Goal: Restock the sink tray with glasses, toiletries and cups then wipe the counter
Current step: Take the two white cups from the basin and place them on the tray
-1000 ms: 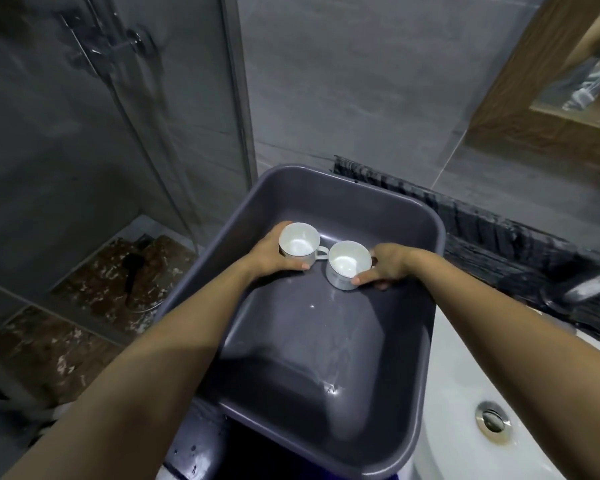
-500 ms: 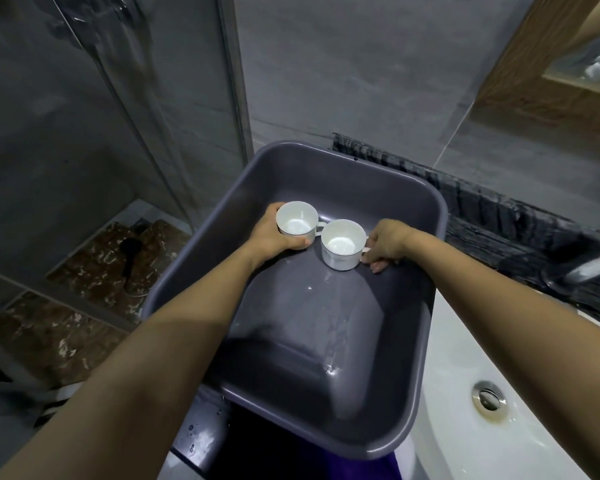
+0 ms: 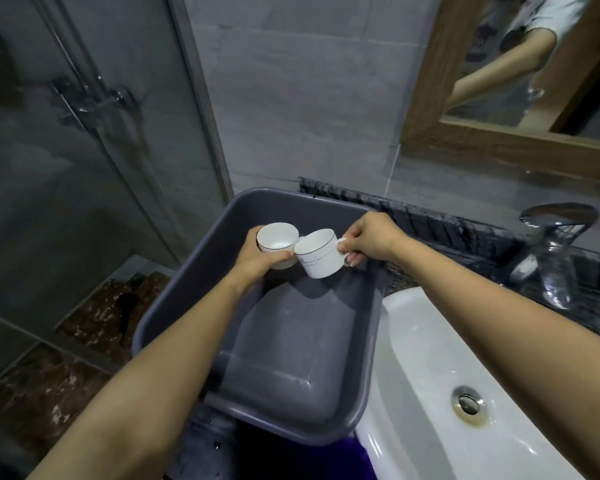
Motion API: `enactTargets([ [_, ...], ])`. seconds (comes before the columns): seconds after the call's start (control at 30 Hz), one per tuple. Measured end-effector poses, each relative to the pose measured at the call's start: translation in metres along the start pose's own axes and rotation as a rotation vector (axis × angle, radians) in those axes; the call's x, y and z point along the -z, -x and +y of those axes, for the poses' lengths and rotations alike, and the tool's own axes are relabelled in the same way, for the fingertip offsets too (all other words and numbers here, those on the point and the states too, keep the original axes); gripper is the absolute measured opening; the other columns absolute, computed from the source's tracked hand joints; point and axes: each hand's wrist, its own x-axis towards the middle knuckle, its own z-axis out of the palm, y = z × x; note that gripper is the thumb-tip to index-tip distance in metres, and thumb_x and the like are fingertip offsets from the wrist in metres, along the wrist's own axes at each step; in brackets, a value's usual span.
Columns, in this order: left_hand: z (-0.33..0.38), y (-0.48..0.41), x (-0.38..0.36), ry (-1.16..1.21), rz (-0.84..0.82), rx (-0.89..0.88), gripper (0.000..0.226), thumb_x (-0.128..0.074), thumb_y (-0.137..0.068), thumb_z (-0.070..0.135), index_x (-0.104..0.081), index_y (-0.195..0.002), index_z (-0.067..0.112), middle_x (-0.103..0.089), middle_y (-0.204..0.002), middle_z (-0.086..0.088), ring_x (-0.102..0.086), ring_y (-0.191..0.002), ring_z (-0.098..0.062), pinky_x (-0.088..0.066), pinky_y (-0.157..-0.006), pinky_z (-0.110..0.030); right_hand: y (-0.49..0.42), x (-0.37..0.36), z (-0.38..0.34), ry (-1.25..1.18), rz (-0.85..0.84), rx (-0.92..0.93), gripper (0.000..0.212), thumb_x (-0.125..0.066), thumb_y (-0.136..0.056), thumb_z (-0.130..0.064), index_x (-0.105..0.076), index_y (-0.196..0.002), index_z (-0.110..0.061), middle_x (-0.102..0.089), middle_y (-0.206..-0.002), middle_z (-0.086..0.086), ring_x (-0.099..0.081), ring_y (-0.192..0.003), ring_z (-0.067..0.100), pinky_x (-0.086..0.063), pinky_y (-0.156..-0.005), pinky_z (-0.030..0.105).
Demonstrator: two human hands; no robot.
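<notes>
A deep grey plastic tub (image 3: 184, 296) stands to the left of the white sink (image 3: 420, 375), with nothing lying on its floor. Above its far end I hold two small white cups with thin dark rims. My left hand (image 3: 260, 263) wraps around the left cup (image 3: 277, 240), which is upright. My right hand (image 3: 369, 239) pinches the handle of the right cup (image 3: 319, 254), which tilts towards me. The two cups touch at their rims.
A chrome tap (image 3: 551, 258) rises from the dark marble counter (image 3: 465, 233) behind the sink, whose drain (image 3: 469, 404) lies at lower right. A wood-framed mirror (image 3: 520, 74) hangs at upper right. A glass shower door (image 3: 84, 168) and brown shower floor (image 3: 94, 327) fill the left.
Both cups have been lifted off the tub floor and now hang above its far end. My right hand has shifted onto the handle, and its cup has tilted.
</notes>
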Motion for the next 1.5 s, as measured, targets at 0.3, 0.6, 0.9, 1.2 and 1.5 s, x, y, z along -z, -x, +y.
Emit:
enactTargets([
  [0.3, 0.078, 0.031, -0.062, 0.13, -0.116, -0.141, 0.089, -0.083, -0.04, 0.032, -0.045, -0.12, 0.019, -0.061, -0.116, 0.002, -0.059, -0.105, -0.012, -0.05, -0.089, -0.029, 0.087, 0.093, 0.024, -0.1, 0.191, 0.104, 0.013, -0.07, -0.081, -0.006, -0.073, -0.085, 0.006, -0.068, -0.062, 0.012, -0.065, -0.049, 0.015, -0.061, -0.068, 0.027],
  [0.6, 0.14, 0.082, -0.185, 0.307, -0.351, -0.153, 0.076, -0.076, -0.057, 0.014, -0.043, -0.125, 0.019, -0.059, -0.126, -0.005, -0.056, -0.116, -0.022, -0.047, -0.094, -0.034, 0.207, 0.18, 0.096, -0.274, 0.417, 0.101, 0.011, -0.068, -0.083, -0.006, -0.073, -0.088, 0.003, -0.068, -0.064, 0.01, -0.063, -0.044, 0.007, -0.053, -0.05, 0.014],
  [0.9, 0.168, 0.149, -0.318, 0.288, -0.59, -0.147, 0.08, -0.078, -0.056, 0.011, -0.043, -0.128, 0.019, -0.059, -0.124, -0.005, -0.057, -0.111, -0.02, -0.048, -0.084, -0.029, 0.317, 0.245, 0.203, -0.385, 0.624, 0.049, 0.014, -0.067, -0.083, -0.001, -0.072, -0.094, 0.005, -0.07, -0.074, 0.018, -0.063, -0.047, 0.008, -0.055, -0.053, 0.016],
  [1.2, 0.164, 0.202, -0.425, 0.273, -0.722, -0.103, 0.094, -0.084, -0.045, 0.019, -0.043, -0.13, 0.015, -0.058, -0.127, -0.007, -0.056, -0.113, -0.021, -0.048, -0.082, -0.028, 0.375, 0.285, 0.324, -0.491, 0.75, -0.048, 0.02, -0.062, -0.085, 0.002, -0.067, -0.104, 0.009, -0.067, -0.072, 0.014, -0.064, -0.045, 0.006, -0.056, -0.053, 0.015],
  [1.5, 0.149, 0.238, -0.47, 0.231, -0.755, -0.059, 0.098, -0.082, -0.039, 0.019, -0.041, -0.128, 0.016, -0.056, -0.124, -0.007, -0.056, -0.109, -0.018, -0.047, -0.079, -0.026, 0.369, 0.28, 0.434, -0.535, 0.894, -0.157, 0.02, -0.058, -0.088, 0.004, -0.066, -0.104, 0.014, -0.065, -0.079, 0.017, -0.064, -0.047, 0.006, -0.056, -0.051, 0.015],
])
